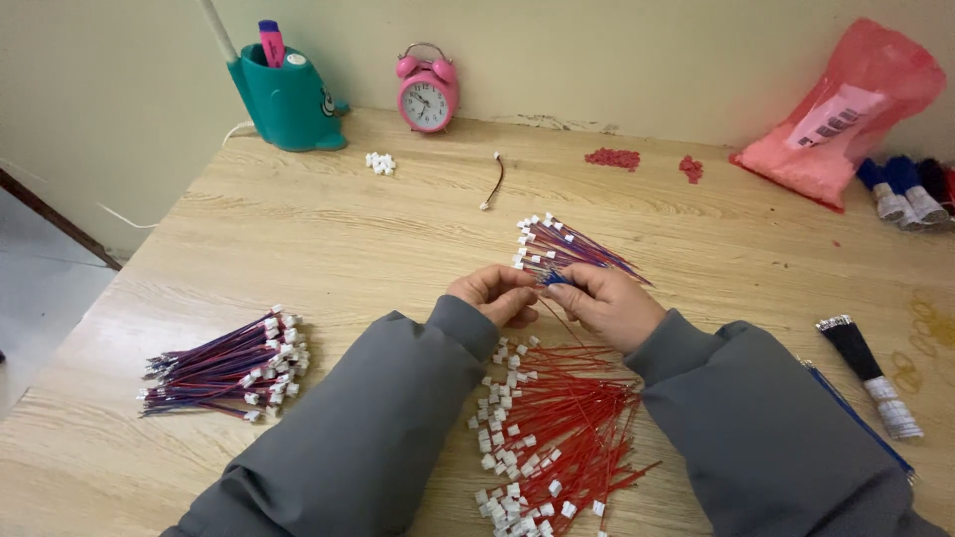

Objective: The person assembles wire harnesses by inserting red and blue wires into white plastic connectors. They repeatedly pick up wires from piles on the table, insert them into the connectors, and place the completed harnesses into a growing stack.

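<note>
My left hand [494, 292] and my right hand [607, 302] meet at the middle of the wooden table [328, 239], fingertips pinched together on a thin red and blue wire with a small connector [553, 280]. Just beyond them lies a small bunch of red and blue wires with white connectors [557, 246]. Below my hands sits a spread pile of red wires with white connectors [547, 423]. A larger finished bundle of red and blue wires [227, 364] rests at the left.
A teal pen holder [286, 97] and pink alarm clock [427, 91] stand at the back. Loose white connectors [380, 162], one short wire [492, 182], red beads [613, 157], a pink bag [842, 109], blue wire bundles [903, 189] and a black bundle [867, 370] lie around.
</note>
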